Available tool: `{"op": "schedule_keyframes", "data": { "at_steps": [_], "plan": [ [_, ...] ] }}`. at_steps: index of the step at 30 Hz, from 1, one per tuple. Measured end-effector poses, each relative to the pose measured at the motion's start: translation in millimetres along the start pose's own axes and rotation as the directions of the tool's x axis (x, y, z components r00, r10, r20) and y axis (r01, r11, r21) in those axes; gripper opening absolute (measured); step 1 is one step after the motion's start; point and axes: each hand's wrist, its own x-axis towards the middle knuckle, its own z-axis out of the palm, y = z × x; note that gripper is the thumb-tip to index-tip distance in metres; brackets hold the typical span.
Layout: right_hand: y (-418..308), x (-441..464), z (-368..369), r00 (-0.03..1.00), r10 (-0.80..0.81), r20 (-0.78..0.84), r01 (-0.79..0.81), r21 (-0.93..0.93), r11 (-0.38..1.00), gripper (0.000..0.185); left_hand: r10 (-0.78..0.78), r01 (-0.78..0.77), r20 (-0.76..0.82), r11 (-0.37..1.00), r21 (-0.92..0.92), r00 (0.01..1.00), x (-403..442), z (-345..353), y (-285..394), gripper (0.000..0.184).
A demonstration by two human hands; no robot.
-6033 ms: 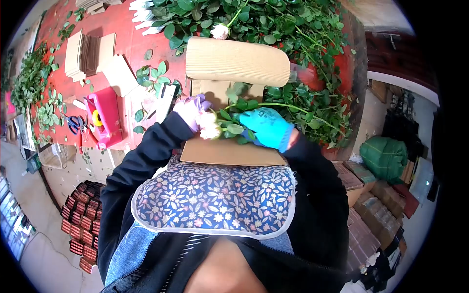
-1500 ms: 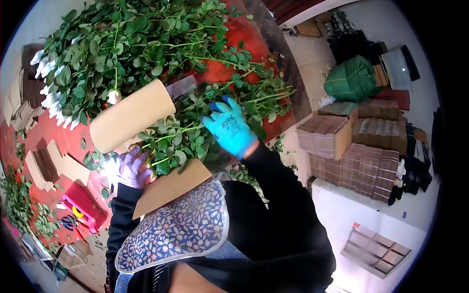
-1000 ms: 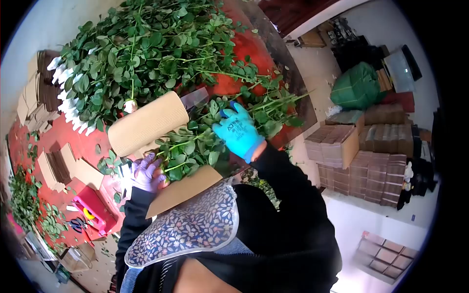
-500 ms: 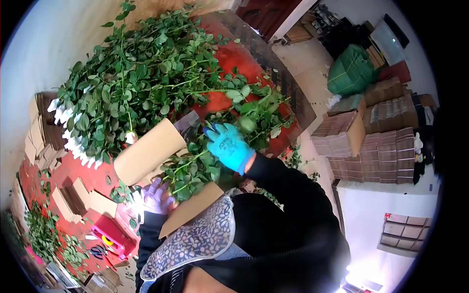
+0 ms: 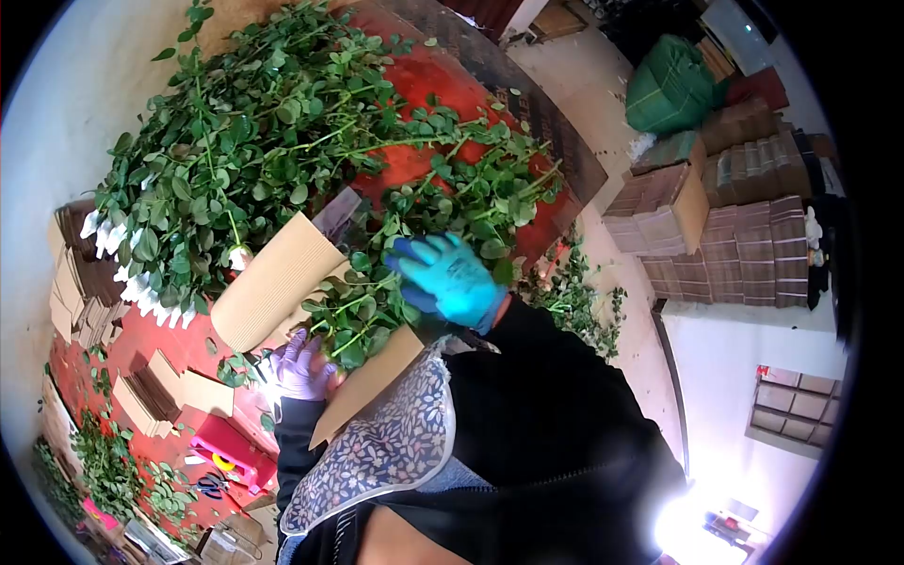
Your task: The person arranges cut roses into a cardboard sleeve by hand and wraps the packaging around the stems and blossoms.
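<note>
My left hand (image 5: 301, 369), in a thin purple glove, lies at the lower end of a bunch of leafy rose stems (image 5: 350, 328). Its fingers are spread against the bunch; pinkish blooms beside them are mostly hidden. My right hand (image 5: 454, 284), in a teal glove with dark blue fingertips, hovers over or rests on the stem side of the bunch, fingers extended; contact is unclear. A corrugated cardboard piece (image 5: 280, 282) stands curved beyond the bunch. A flat cardboard sheet (image 5: 369, 386) leans between the bunch and my floral apron (image 5: 381, 443).
A large heap of roses (image 5: 254, 141) with white-wrapped heads covers the far side of the red table (image 5: 414, 89). Cardboard pieces (image 5: 146, 400), a pink tape dispenser (image 5: 231, 452) and scissors (image 5: 212, 485) lie at left. Bundled cardboard (image 5: 744, 245) and a green sack (image 5: 670, 85) stand at right.
My right hand has shifted slightly, turning so its fingers lie closer together and the blue palm side shows. My left hand stays by the bunch. The whole view has tilted a little.
</note>
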Motion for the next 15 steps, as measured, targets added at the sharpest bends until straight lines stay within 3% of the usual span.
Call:
{"op": "schedule_keyframes", "data": {
  "at_steps": [1,2,3,4,6,7,8,9,11,13,15],
  "plan": [
    [4.3,1.9,-13.2,0.992,0.015,-0.127,0.001,0.127,0.992,0.038,0.016,-0.016,-0.012,1.000,-0.007,1.000,-0.3,2.8,-3.2,0.063],
    [11.9,1.4,-34.3,0.986,0.132,-0.103,-0.120,0.115,0.986,0.034,0.021,-0.021,-0.018,1.000,-0.014,1.000,-1.6,4.2,-3.9,0.063],
    [26.9,-3.2,-38.2,0.937,0.183,-0.297,-0.139,0.164,0.977,0.030,0.027,-0.028,-0.024,0.999,-0.018,0.999,-0.5,1.9,-2.2,0.063],
    [39.8,-7.5,-53.3,0.912,0.252,-0.324,-0.219,0.134,0.966,0.026,0.033,-0.033,-0.015,0.999,-0.001,0.999,1.8,-2.0,0.8,0.064],
    [84.3,-30.4,-38.6,0.742,0.524,-0.418,-0.400,0.352,0.846,0.017,0.048,-0.047,-0.005,0.999,0.019,0.999,3.5,-2.7,-0.2,0.063],
    [121.9,-54.6,-19.6,0.685,0.667,-0.293,-0.566,0.362,0.740,0.017,0.052,-0.052,0.002,0.998,0.040,0.999,4.3,-2.8,0.0,0.062],
    [148.5,-70.6,-10.8,0.667,0.726,-0.167,-0.606,0.445,0.659,0.019,0.060,-0.060,0.003,0.998,0.033,0.998,3.6,-4.9,1.9,0.062],
    [161.1,-83.9,-4.1,0.665,0.726,-0.173,-0.605,0.445,0.660,0.019,0.066,-0.066,0.000,0.997,0.033,0.998,3.7,-5.9,3.3,0.062],
    [176.1,-99.4,4.9,0.823,0.488,-0.292,-0.520,-0.040,0.853,0.022,0.013,-0.014,0.033,1.000,0.024,0.999,3.8,-7.1,6.7,0.061],
    [171.3,-98.2,1.3,0.767,0.585,-0.263,-0.617,-0.052,0.785,0.029,0.042,-0.042,0.023,0.999,0.005,0.999,4.6,-8.9,8.0,0.061],
    [162.5,-83.4,-15.0,0.841,0.438,-0.318,-0.520,-0.250,0.817,0.038,0.072,-0.072,0.015,0.997,0.008,0.997,6.1,-8.3,6.5,0.062]
  ]
}}
